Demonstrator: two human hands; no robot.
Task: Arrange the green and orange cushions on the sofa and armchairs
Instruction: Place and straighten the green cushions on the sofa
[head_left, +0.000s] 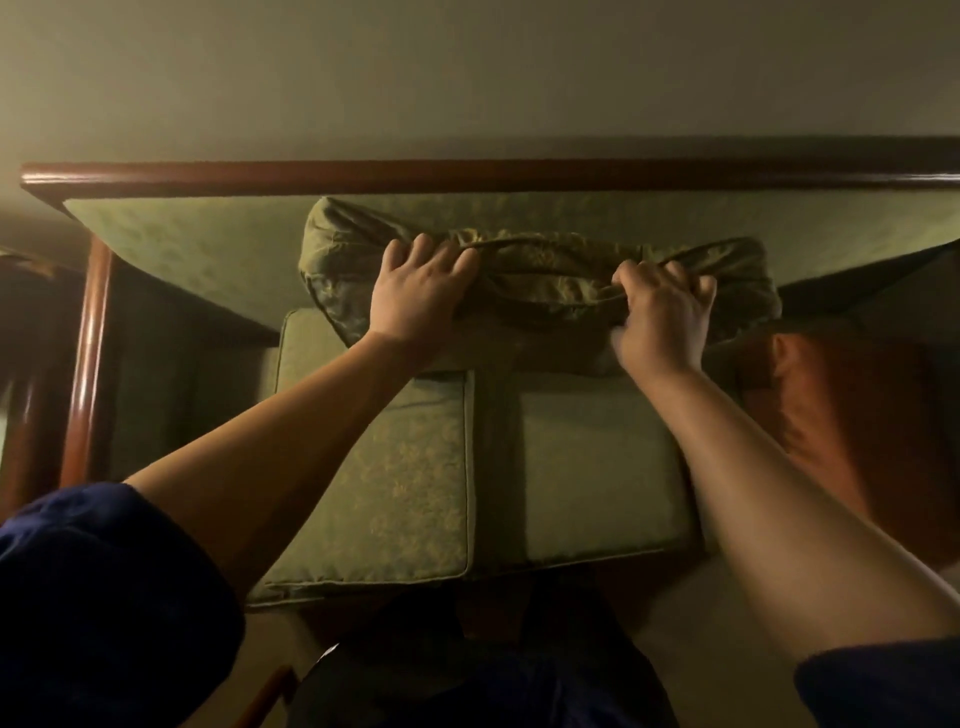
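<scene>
Sofa (363, 499): crumpled green cushion (540, 280), both hands gripping.

My view: two bare forearms reach out from dark navy sleeves. Left sleeve (104, 597) bulky, pushed up above elbow, soft thick fabric, rolled edge facing green seat cushion (395, 493). Right sleeve (883, 686) same navy, only cuff edge visible, on far side of that cushion. Left hand (421, 299) and right hand (662, 319) bare: I see no rings, no watch, no gloves. Dark clothing below cushion's near edge, too dim to detail.
</scene>
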